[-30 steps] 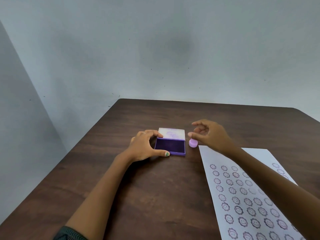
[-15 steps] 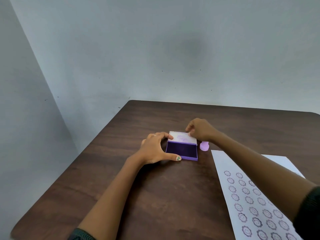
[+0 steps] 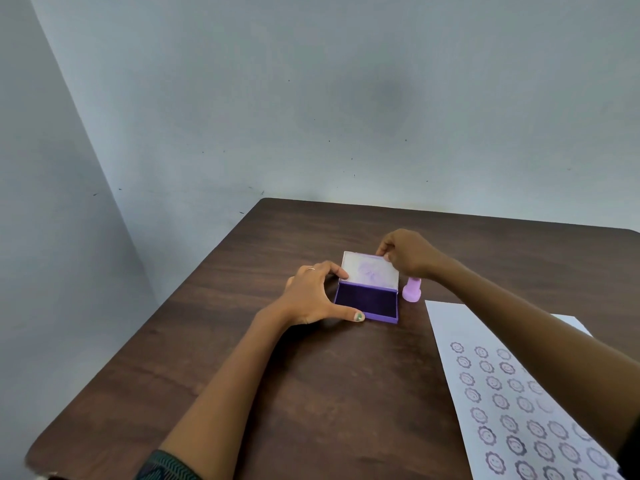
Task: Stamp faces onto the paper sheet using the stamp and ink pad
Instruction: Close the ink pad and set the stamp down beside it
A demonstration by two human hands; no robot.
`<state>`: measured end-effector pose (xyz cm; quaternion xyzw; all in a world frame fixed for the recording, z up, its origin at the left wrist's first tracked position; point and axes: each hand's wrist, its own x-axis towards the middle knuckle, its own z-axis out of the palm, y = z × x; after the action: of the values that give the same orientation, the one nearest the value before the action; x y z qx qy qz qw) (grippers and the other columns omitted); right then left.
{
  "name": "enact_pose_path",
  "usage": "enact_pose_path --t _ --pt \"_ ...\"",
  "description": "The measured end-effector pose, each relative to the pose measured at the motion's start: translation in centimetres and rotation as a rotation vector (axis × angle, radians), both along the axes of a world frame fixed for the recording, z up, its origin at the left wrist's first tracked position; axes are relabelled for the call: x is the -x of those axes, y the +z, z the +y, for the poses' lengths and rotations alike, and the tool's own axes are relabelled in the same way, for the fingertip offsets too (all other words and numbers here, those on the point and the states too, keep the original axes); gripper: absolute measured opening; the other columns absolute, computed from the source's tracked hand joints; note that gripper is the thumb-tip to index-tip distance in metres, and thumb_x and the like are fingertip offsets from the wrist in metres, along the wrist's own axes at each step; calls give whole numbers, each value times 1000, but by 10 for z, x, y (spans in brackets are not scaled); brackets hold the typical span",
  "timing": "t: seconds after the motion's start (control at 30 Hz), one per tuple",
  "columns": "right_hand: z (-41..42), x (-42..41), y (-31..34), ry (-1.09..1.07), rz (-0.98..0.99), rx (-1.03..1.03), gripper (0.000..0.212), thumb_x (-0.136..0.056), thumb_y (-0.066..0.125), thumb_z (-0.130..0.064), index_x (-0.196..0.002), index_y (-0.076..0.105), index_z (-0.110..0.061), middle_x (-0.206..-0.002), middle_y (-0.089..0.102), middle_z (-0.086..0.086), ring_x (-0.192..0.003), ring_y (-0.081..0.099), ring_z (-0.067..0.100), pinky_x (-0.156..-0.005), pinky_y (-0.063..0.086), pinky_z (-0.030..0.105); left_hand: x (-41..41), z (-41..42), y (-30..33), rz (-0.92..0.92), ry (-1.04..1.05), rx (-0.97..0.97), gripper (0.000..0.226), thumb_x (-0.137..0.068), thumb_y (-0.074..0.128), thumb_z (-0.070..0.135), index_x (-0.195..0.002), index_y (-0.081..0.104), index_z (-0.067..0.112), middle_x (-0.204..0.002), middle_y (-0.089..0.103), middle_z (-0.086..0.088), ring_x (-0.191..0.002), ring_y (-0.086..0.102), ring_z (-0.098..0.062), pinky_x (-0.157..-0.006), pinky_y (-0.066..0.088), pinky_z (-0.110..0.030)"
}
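The ink pad point(image 3: 366, 303) sits in the middle of the brown surface point(image 3: 242, 358), and it is the thing to look from. Its tray of dark purple ink is open. Its white lid point(image 3: 369, 271) stands up from the far edge of the tray, tilted back.

The left hand point(image 3: 311, 296) is on the left side of the ink pad. Its grip is spread wide, with the thumb at the near edge and a finger at the hinge corner. It looks like it pins the tray down so it will not slide.

The right hand point(image 3: 408, 252) is at the far right corner of the ink pad. Its fingertips pinch the top edge of the lid. I think it is about to fold the lid down.

The small pink stamp point(image 3: 412, 289) stands upright just right of the ink pad, with no hand on it. The paper sheet point(image 3: 512, 403) lies near and to the right of the ink pad, with many rows of purple faces. So the stamping looks nearly done.
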<state>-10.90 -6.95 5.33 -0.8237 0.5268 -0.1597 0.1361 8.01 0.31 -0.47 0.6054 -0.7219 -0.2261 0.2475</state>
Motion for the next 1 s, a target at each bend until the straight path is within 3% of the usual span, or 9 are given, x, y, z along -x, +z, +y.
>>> enact_pose_path --t 0.23,0.47,0.73,1.0 --pt "18 8 14 32 -47 38 21 -87 46 2 -96 65 -1 -105 67 17 -86 56 20 -71 40 27 1 1 2 74 27 -11 84 -47 79 63 -113 33 38 -110 50 18 -116 42 -12 -100 34 -39" --pt "45 16 13 66 -96 156 18 -87 52 -6 -96 68 -8 -100 71 11 -87 62 21 -72 45 27 1 3 4 92 26 -20 108 -51 82 58 -137 20 37 -109 55 18 -115 42 -11 -101 27 -40" --pt "77 20 -7 160 -65 298 20 -87 51 -11 -100 67 -14 -99 71 5 -91 59 20 -79 49 33 0 6 5 41 18 -40 74 -54 79 60 -116 48 34 -119 60 5 -116 49 -18 -106 37 -46" --pt "105 23 -34 238 80 389 26 -84 54 -3 -107 65 -7 -104 68 13 -95 58 30 -80 48 39 1 7 6 59 21 -17 61 -57 83 50 -111 58 40 -116 60 10 -119 47 -16 -108 32 -44"
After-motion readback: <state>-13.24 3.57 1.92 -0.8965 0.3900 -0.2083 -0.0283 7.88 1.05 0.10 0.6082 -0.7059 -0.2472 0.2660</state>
